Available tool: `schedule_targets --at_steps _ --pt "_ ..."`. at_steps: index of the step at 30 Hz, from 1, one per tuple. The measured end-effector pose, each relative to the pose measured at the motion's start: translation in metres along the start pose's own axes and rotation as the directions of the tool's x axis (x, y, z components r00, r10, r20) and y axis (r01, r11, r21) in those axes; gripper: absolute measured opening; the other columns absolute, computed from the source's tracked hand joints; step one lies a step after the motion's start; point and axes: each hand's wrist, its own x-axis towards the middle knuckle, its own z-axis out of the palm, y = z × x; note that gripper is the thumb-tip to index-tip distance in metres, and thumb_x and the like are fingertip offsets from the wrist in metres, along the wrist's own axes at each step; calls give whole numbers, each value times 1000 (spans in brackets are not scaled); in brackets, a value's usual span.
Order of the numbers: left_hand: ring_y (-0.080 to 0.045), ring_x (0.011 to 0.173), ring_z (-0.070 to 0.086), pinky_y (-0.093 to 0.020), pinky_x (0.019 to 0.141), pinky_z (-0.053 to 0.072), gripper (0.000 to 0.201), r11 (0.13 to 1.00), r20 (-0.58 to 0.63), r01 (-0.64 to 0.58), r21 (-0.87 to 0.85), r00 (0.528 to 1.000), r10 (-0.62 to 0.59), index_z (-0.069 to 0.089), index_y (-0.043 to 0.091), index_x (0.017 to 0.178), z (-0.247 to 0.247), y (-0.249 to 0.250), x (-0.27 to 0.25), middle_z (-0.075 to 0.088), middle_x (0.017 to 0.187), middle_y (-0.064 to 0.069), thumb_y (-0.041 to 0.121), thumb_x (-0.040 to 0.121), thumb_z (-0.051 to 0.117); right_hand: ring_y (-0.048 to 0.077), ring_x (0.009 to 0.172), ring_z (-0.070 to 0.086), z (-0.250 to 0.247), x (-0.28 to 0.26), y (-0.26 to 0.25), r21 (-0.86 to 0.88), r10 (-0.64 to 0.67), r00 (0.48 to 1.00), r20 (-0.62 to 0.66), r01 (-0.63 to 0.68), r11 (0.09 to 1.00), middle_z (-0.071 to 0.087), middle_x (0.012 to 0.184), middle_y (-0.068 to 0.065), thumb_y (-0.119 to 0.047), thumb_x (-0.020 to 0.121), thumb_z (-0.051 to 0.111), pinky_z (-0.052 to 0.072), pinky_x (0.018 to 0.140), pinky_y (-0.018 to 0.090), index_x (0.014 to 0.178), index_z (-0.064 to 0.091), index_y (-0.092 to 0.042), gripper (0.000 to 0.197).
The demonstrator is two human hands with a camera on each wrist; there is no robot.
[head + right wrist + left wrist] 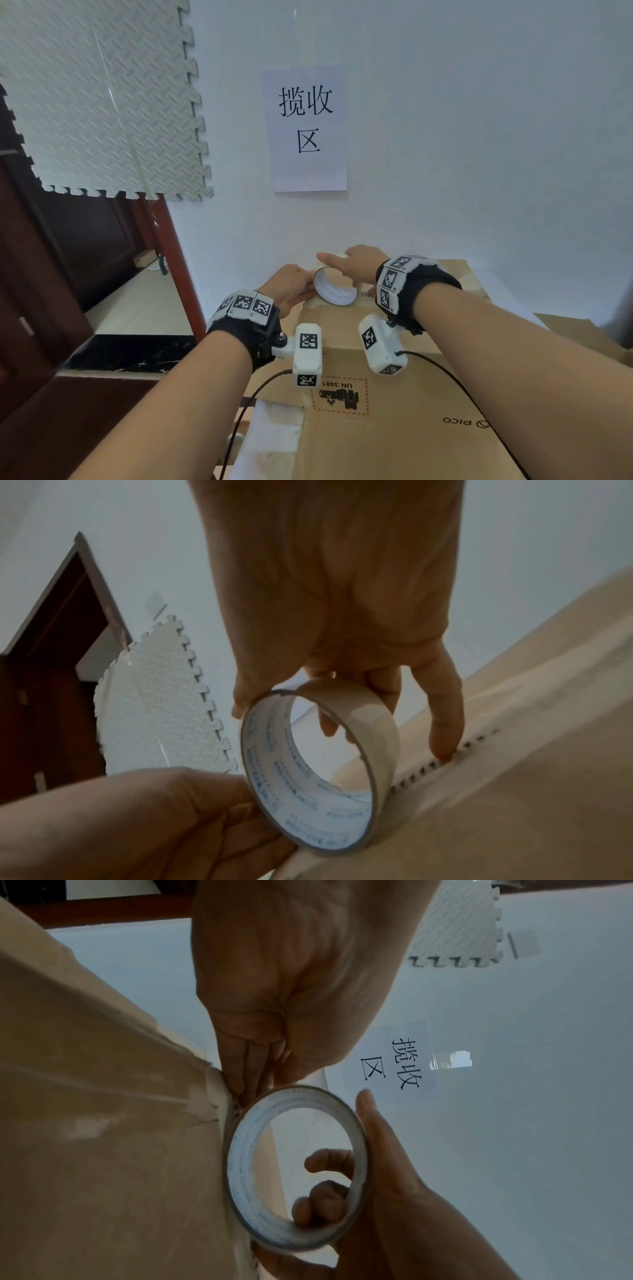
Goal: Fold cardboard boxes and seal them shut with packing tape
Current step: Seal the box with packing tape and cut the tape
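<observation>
A brown cardboard box (376,428) lies flat-topped in front of me, with a printed label facing up. A roll of pale packing tape (329,287) stands on edge at the box's far end, over the centre seam. My right hand (363,263) grips the roll (377,723) from above, several fingers through its core (325,1191); the little finger (445,723) touches the seam. My left hand (291,287) is just left of the roll, fingertips (240,1080) bunched and pinching the tape's free end at the box edge (85,1123).
A white wall with a paper sign (308,126) rises right behind the box. A foam mat (102,102) hangs at upper left, beside a dark wooden door frame (174,260). More cardboard (575,332) lies to the right. Cables trail from both wrists over the box.
</observation>
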Motion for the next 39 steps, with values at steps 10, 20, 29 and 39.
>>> schedule_targets --at_steps 10,20,29,39 --pt "-16 81 66 -20 73 57 10 997 -83 38 -61 996 -43 53 2 90 2 3 1 65 93 -14 -1 98 48 24 106 61 -14 3 0 -368 -51 999 7 50 929 64 119 8 -69 85 46 47 86 32 118 59 -6 73" --pt "-20 90 65 -29 88 52 16 987 -92 71 -142 992 -84 50 -4 109 0 2 2 66 104 -17 -2 99 38 27 84 57 -20 8 10 -159 3 1000 -27 -7 987 59 79 8 -49 99 29 41 73 30 75 54 -8 54" --pt "-22 106 65 -25 84 53 34 986 -63 70 -150 995 -80 52 -8 125 2 1 -3 67 116 -16 -2 94 40 20 59 45 -13 8 15 -22 -38 993 -108 36 999 47 63 4 -54 94 43 34 56 29 56 38 -14 56" --pt "-23 99 66 -28 94 52 24 987 -81 46 -155 995 -59 60 -7 104 0 -5 6 68 107 -16 -5 95 38 22 78 47 -14 4 8 120 41 999 -23 -38 992 52 82 8 -26 99 38 35 67 27 81 48 -7 28"
